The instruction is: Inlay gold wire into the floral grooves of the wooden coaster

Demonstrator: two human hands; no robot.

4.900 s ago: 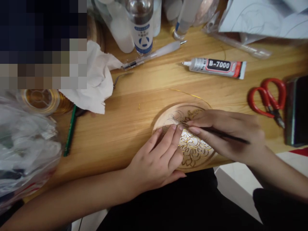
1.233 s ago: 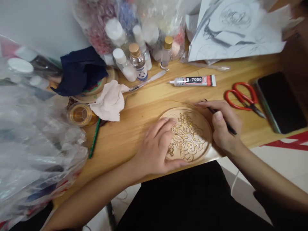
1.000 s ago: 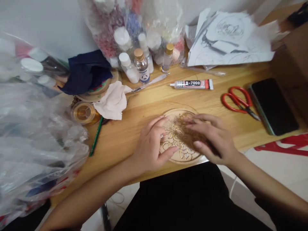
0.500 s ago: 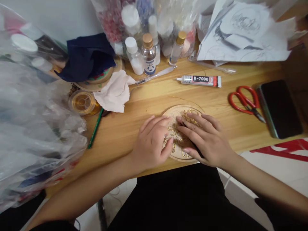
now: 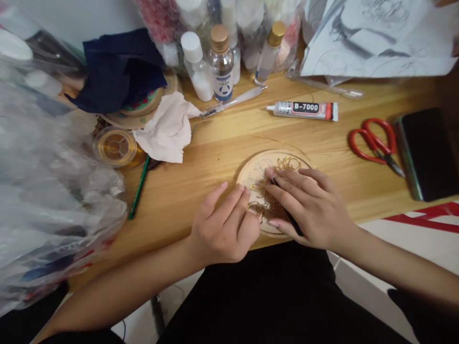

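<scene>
A round wooden hoop with pale fabric lies near the table's front edge. Gold wire shapes rest on the fabric, over thin drawn lines. My right hand lies over the hoop's right side, its fingers wrapped on a slim black tool that slants under the palm; the tool's tip is hard to make out. My left hand is at the hoop's left edge, fingers bent, with the thumb and fingertips near the gold wire. Whatever those fingertips hold, if anything, is too small to tell.
A glue tube, red-handled pliers and a phone lie right and beyond. Small bottles, a pen, a cloth scrap, a wire spool and a green pencil are further left. Plastic bags fill the left.
My left hand has shifted back toward me and left, uncovering more of the hoop's left part. The right hand stays over the hoop with the black tool. The view has moved slightly.
</scene>
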